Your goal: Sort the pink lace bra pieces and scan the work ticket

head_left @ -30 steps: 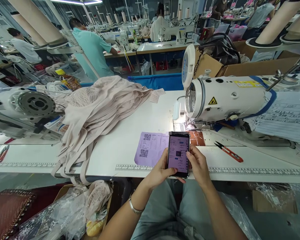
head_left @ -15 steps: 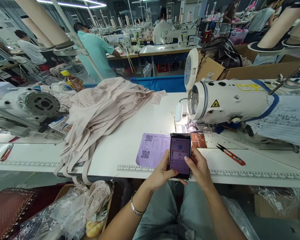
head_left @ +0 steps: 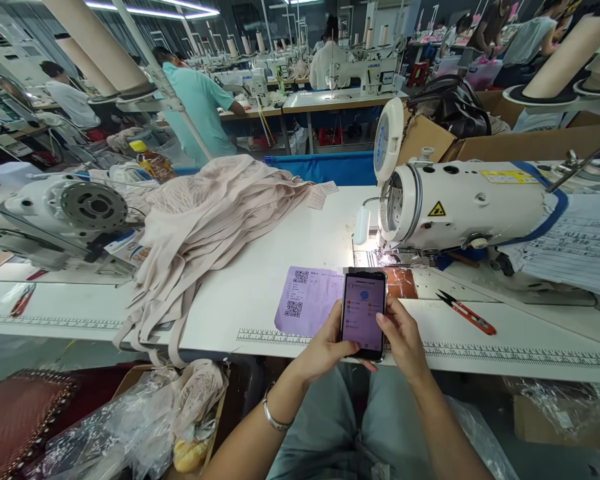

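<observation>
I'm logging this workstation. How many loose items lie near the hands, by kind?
Phone, held by left hand and right hand: 1
Purple paper slip: 1
Red thread snips: 1
Fabric pile: 1
Total: 4

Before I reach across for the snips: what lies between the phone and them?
Head view: only the right hand and bare white tabletop between phone and red snips.

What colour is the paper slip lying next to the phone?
Pale purple, printed with two black QR codes; the head view shows it, left of the phone.
</observation>
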`<move>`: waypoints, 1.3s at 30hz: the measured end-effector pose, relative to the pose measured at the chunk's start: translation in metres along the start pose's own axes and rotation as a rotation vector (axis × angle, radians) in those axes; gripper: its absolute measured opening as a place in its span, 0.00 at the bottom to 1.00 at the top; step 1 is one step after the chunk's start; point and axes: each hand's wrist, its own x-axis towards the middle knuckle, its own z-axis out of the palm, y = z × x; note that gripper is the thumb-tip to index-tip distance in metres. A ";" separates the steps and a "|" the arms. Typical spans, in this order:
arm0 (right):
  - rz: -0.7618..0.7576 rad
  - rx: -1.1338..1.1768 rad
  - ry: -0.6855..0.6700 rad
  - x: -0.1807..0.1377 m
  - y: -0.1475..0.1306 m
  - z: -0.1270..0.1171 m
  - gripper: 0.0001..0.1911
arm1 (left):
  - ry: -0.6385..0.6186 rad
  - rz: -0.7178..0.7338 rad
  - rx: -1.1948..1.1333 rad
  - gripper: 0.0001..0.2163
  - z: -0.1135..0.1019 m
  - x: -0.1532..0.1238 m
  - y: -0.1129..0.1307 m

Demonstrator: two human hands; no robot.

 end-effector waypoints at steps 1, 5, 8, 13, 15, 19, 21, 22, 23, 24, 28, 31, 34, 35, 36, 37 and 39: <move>0.003 0.003 0.001 0.000 0.000 0.000 0.17 | -0.005 -0.002 0.010 0.32 0.000 0.000 0.000; 0.015 0.003 0.014 -0.002 0.000 0.000 0.16 | -0.029 -0.022 0.045 0.34 0.001 0.000 0.003; 0.014 0.000 0.036 -0.002 0.002 -0.001 0.16 | -0.049 -0.051 0.035 0.37 0.003 0.001 0.005; 0.003 0.003 0.045 -0.002 0.003 0.000 0.16 | -0.015 -0.061 0.056 0.35 0.006 0.001 0.005; 0.002 0.010 0.036 -0.002 0.003 0.000 0.16 | 0.031 -0.042 0.080 0.32 0.007 0.000 0.004; 0.005 0.004 0.025 -0.002 0.003 0.000 0.17 | 0.108 -0.009 0.121 0.28 0.009 0.000 0.001; 0.009 0.001 0.021 -0.002 0.002 0.000 0.17 | 0.116 -0.002 0.129 0.28 0.010 0.001 0.001; 0.011 0.002 0.016 -0.002 0.002 0.000 0.18 | 0.115 0.003 0.131 0.27 0.011 0.001 0.001; 0.015 0.001 0.012 -0.002 0.002 0.000 0.18 | 0.118 0.010 0.134 0.26 0.011 0.001 0.001; 0.017 0.000 0.009 -0.002 0.002 0.000 0.18 | 0.125 0.014 0.136 0.25 0.012 0.001 0.001; 0.015 -0.002 0.009 -0.003 0.002 0.000 0.18 | 0.161 0.004 0.121 0.21 0.012 0.001 0.000; 0.025 -0.002 0.006 -0.003 0.003 0.001 0.18 | 0.165 0.011 0.116 0.20 0.012 0.001 -0.001; 0.030 -0.010 0.003 -0.003 0.003 0.000 0.18 | 0.160 0.019 0.121 0.20 0.012 0.001 -0.002; 0.030 -0.012 0.003 -0.002 0.003 0.000 0.18 | 0.159 0.024 0.121 0.19 0.012 0.001 -0.002; 0.028 -0.014 0.001 -0.002 0.003 0.000 0.18 | 0.158 0.026 0.120 0.19 0.013 0.001 -0.002; 0.024 -0.016 0.001 -0.002 0.003 0.000 0.18 | 0.158 0.027 0.120 0.19 0.013 0.001 -0.001; 0.017 -0.018 0.000 -0.002 0.003 -0.001 0.18 | 0.161 0.029 0.120 0.19 0.013 0.001 -0.001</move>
